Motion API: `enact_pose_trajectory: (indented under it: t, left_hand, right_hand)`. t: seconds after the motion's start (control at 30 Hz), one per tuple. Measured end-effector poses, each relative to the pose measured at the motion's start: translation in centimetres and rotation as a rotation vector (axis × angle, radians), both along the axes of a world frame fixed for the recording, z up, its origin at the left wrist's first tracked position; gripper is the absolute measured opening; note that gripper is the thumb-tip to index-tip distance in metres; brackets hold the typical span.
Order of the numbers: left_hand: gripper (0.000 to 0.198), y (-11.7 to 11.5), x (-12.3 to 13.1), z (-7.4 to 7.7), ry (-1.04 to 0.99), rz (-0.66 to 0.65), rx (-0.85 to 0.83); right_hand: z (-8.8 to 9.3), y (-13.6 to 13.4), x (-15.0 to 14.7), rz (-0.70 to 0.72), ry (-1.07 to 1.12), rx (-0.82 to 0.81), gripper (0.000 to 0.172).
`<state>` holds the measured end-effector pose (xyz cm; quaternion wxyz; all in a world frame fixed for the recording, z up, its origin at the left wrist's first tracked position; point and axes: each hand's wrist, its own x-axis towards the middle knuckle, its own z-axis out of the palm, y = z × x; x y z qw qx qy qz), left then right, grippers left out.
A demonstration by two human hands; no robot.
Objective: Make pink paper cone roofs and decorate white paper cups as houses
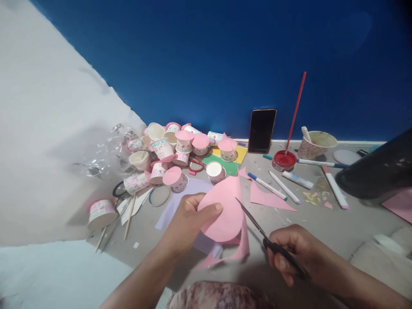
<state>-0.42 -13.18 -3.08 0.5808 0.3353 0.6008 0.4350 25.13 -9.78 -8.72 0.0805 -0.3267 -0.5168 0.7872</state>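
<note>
A rounded piece of pink paper (227, 216) is gripped at its left edge by my left hand (189, 216), thumb on top. A thin offcut strip curls down along its right and lower side. My right hand (291, 249) is closed around the handles of a pair of black-handled scissors (257, 225). The scissor tips touch or overlap the paper's right edge. Under the paper lies a lilac sheet (174, 206), partly hidden. To the right rests a loose pink paper scrap (268, 199).
Several decorated paper cups (159, 148) with pink paper tops crowd the back left. A phone (262, 131) leans against the blue wall. Right of it stand a red pot (284, 161) with a stick, a paper cup (315, 146), markers (267, 186) and a dark cylinder (380, 165).
</note>
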Motion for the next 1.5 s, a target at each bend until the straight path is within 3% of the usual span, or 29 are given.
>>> enact_pose_trajectory:
  t: [0.13, 0.43, 0.77, 1.5]
  left_hand:
    - [0.035, 0.2, -0.2, 0.0, 0.019, -0.012, 0.01]
    - [0.035, 0.5, -0.5, 0.1, 0.05, -0.049, -0.003]
    - [0.04, 1.2, -0.5, 1.5, 0.152, -0.136, -0.035]
    - [0.041, 1.6, -0.8, 1.8, 0.213, -0.241, 0.014]
  right_hand:
    - [-0.3, -0.1, 0.1, -0.01, -0.005, -0.01, 0.042]
    - [-0.6, -0.1, 0.3, -0.039, 0.009, -0.054, 0.021]
    - [-0.5, 0.0, 0.6, -0.006, -0.025, 0.01, 0.034]
    - [-0.2, 0.0, 0.3, -0.029, -0.014, -0.01, 0.033]
